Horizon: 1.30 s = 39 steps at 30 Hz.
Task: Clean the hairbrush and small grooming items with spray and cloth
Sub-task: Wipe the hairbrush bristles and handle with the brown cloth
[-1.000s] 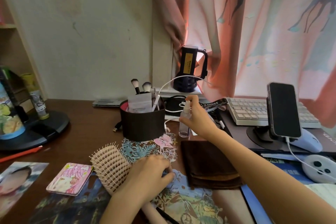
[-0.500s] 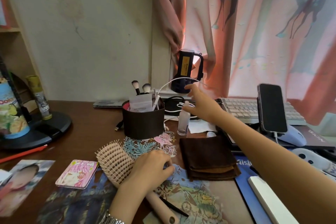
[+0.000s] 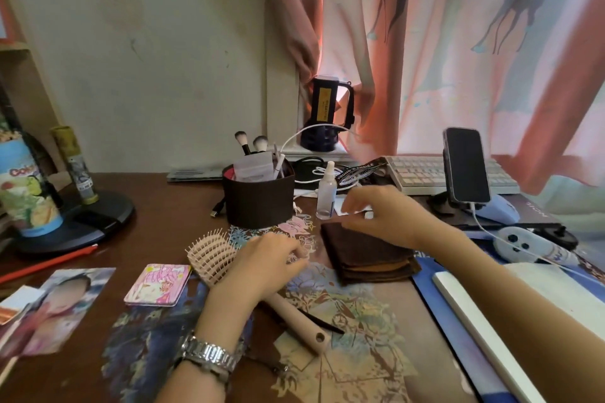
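Observation:
A pale pink hairbrush (image 3: pixel 212 253) lies on the desk, bristles up, its handle pointing toward me. My left hand (image 3: pixel 262 262) rests over the brush's neck, fingers curled on it. A small clear spray bottle (image 3: pixel 326 192) stands upright beside the dark round organiser (image 3: pixel 258 199). A folded brown cloth (image 3: pixel 366 255) lies just right of the brush. My right hand (image 3: pixel 389 213) hovers over the cloth's far edge, fingers spread, holding nothing, a short way right of the bottle.
A pink compact mirror (image 3: pixel 157 285) lies left of the brush, photos further left. A thin black tool (image 3: pixel 320 324) sits under the brush handle. A phone on a stand (image 3: pixel 466 167), keyboard (image 3: pixel 425 173), cables and a controller (image 3: pixel 523 244) crowd the right.
My right hand let go of the spray bottle, reached back toward the window ledge, then came down over the brown cloth. The bottle stands alone. My left hand stayed on the brush.

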### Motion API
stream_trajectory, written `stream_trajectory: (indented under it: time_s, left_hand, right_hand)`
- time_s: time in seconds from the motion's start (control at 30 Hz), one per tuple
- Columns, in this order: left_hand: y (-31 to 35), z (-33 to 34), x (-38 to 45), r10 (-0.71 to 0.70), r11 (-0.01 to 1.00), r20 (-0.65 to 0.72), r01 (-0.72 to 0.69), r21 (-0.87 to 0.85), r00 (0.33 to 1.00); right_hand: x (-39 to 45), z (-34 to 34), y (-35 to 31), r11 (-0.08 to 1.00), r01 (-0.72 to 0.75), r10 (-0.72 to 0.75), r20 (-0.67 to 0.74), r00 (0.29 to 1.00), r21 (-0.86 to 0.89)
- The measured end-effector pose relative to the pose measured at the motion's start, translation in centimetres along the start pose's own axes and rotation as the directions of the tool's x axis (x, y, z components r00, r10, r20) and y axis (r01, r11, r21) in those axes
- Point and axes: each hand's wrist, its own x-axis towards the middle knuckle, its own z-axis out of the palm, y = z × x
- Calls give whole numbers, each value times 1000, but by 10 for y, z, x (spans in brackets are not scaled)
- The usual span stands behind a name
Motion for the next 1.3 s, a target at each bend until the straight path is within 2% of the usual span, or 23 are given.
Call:
stream_trajectory:
  time_s: [0.1, 0.27, 0.4, 0.5, 0.63, 0.8, 0.9, 1.03, 1.3]
  left_hand:
    - [-12, -16, -2, 15, 1000, 58, -15, 3, 998]
    - [-39, -37, -10, 40, 997, 109, -33, -63, 993]
    - [-70, -37, -25, -5, 991, 94, 17, -133, 996]
    - [-88, -34, -35, 9, 988, 69, 2, -152, 998]
    - [-98, -36, -42, -13, 990, 51, 20, -139, 999]
    - [-105, -34, -44, -110, 975, 107, 129, -181, 988]
    - [-105, -35, -43, -125, 969, 109, 145, -200, 986]
    - [-107, -33, -43, -138, 963, 118, 161, -217, 983]
    - [-108, -30, -45, -134, 954, 92, 154, -256, 987]
  right_hand:
    - [-13, 13, 4, 999, -36, 37, 68, 997, -18]
    - [-27, 33, 9, 993, -90, 81, 106, 991, 76]
    - [-23, 46, 12, 989, -106, 93, 123, 988, 103]
    - [-13, 52, 9, 985, -114, 97, 128, 987, 132]
    - [-4, 68, -15, 973, -60, 30, 137, 990, 221]
    - [-2, 91, -47, 961, 44, -112, 237, 965, 274]
    - [-6, 95, -55, 953, 56, -137, 259, 956, 296]
    - [-9, 98, -63, 960, 82, -148, 234, 961, 267]
    - [-13, 112, -75, 989, 46, -71, 180, 981, 139]
